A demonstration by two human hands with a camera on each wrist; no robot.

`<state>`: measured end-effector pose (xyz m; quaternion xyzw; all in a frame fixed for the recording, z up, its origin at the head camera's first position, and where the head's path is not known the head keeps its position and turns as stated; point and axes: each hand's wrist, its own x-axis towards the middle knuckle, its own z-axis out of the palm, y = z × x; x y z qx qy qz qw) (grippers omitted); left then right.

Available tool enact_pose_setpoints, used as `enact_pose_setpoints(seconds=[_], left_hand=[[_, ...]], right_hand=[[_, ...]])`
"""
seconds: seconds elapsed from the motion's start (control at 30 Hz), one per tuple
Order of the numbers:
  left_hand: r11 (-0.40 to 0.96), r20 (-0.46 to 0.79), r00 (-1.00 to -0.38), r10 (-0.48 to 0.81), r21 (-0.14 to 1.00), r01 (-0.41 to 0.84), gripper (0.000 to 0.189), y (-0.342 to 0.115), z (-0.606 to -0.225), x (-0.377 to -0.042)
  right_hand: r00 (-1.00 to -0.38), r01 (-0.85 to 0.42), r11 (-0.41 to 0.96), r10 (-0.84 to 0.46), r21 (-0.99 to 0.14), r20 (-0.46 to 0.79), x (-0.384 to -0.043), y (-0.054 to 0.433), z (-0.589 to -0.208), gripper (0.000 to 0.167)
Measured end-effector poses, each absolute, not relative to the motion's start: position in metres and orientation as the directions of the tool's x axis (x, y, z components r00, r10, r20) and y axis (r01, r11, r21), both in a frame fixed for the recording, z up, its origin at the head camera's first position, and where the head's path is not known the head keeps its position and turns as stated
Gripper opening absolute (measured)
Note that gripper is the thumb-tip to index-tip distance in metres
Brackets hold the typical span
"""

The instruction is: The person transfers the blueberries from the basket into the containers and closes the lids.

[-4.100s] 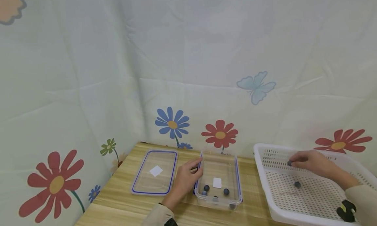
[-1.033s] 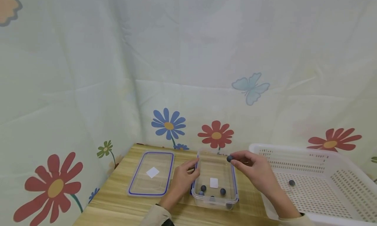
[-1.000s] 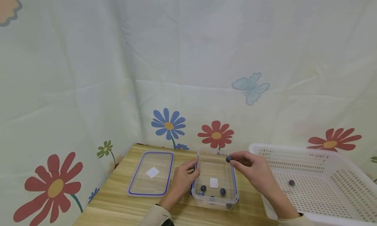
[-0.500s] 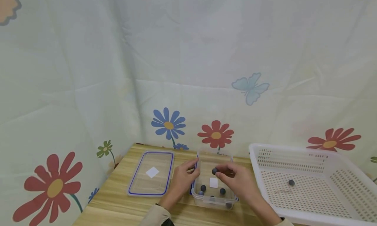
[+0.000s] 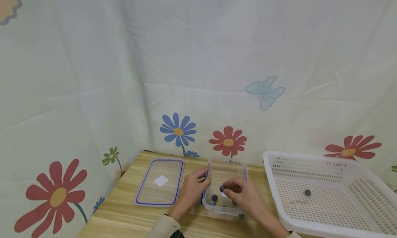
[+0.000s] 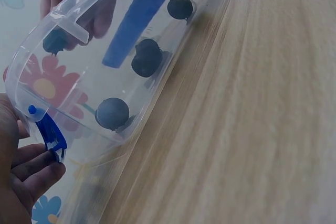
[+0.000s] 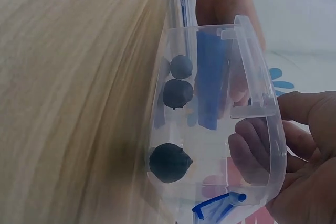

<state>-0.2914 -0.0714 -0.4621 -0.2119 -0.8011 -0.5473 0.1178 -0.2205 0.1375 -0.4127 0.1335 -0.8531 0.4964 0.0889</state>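
A blueberry is pinched between the thumb and fingers of my right hand, over the inside of a clear plastic food container. The left wrist view shows that same held blueberry through the clear wall, high above the bottom. Several other blueberries lie on the container's floor near its front. My left hand grips the container's left side, its fingers by a blue clip. Part of the white label inside is hidden behind my right hand.
The container's clear lid, with a blue seal and white label, lies on the wooden table to the left. At right stands a white perforated basket holding one blueberry. A flowered curtain hangs behind.
My right hand has picked a blueberry from the basket, carried it left over the container's rim, and lowered it toward the front inside. My left hand has stayed at the container's side.
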Motion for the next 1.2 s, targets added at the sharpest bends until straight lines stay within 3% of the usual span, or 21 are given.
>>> enact_pose_setpoints(seconds=[0.73,1.2], left_hand=[[0.313,0.415,-0.885,0.21,0.829,0.463,0.039,-0.071,-0.464,-0.293],[0.307,0.42,-0.883,0.21,0.829,0.468,0.041,-0.072,-0.463,-0.291]], right_hand=[[-0.95,-0.312,0.492,-0.157,-0.813,0.27,-0.22,0.137,-0.414,0.013],[-0.963,-0.267,0.414,-0.158,-0.87,0.22,-0.203,0.156,-0.357,0.025]])
